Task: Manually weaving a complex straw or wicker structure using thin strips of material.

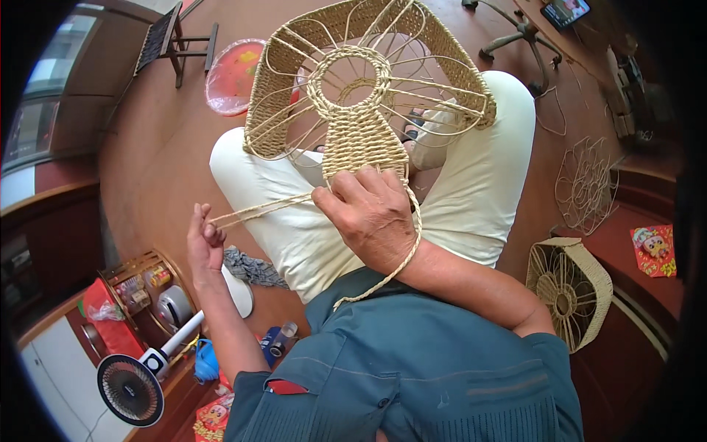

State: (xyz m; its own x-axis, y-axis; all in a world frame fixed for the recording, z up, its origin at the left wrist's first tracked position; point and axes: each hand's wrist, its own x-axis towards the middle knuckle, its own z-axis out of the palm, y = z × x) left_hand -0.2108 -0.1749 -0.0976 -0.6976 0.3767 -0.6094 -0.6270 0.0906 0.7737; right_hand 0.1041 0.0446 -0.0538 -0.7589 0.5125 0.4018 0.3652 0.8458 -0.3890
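Note:
A woven straw piece on a wire frame (366,140) rests across my thighs, with a braided ring (318,87), a curved woven band (266,96) around it and wire loops (416,87) between. My right hand (372,214) is closed over the near end of its tightly woven middle panel; the fingertips are partly hidden. Out to the left, my left hand (206,239) is closed on a straw cord (265,210), whose two strands run taut to the right hand. Another twisted cord (417,236) hangs over the right wrist and ends on my shirt.
A similar woven frame (567,295) stands at the right, below a heap of bent wire frames (587,184). A red basin (234,77) and a stool (177,48) are at the far left. A white fan (131,389) and a rack (147,295) stand near my left arm.

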